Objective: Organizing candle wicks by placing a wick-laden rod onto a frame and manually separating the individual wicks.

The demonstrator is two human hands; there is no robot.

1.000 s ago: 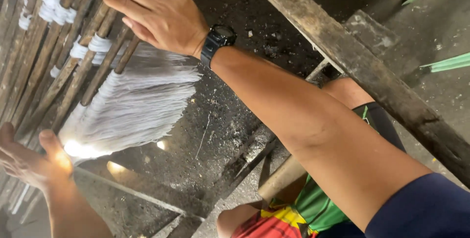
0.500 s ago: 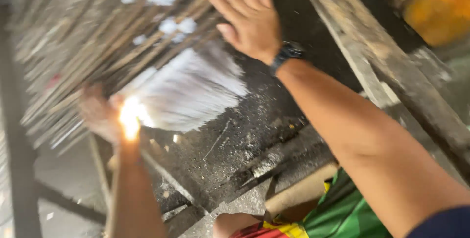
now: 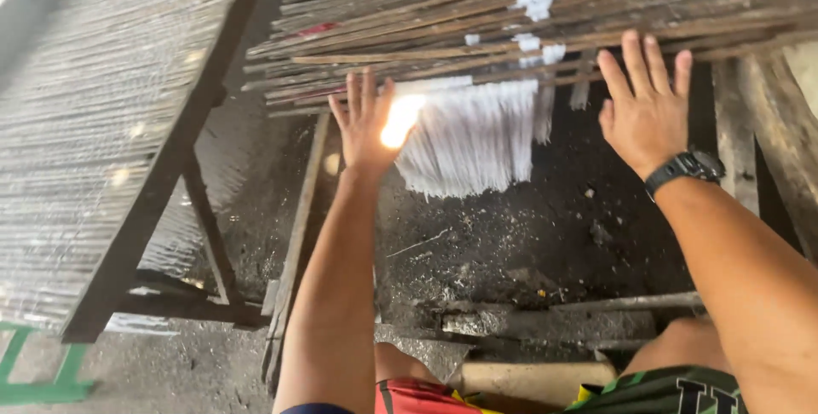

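Observation:
A stack of long brown bamboo sticks (image 3: 409, 18) lies across a wooden rack, some wrapped with white strands. A curtain of thin white noodle strands (image 3: 477, 137) hangs from the nearest stick. My left hand (image 3: 362, 124) is spread flat against the near sticks at the left end of the strands, fingers apart. My right hand (image 3: 645, 107), with a black wristwatch (image 3: 683, 169), presses flat on the sticks right of the strands, fingers spread. Neither hand grips anything.
A wooden frame (image 3: 162, 175) with a wide sheet of hanging white strands (image 3: 94, 99) stands on the left. Below is a dark, dirty floor (image 3: 511, 244) with wooden beams (image 3: 596, 303). A wooden post (image 3: 780, 124) runs along the right. My knees in colourful shorts (image 3: 656, 393) show at the bottom.
The view swung left and levelled. Both hands stayed on the sticks; my left hand now rests flat at the near sticks beside the strands, and the left frame came into view.

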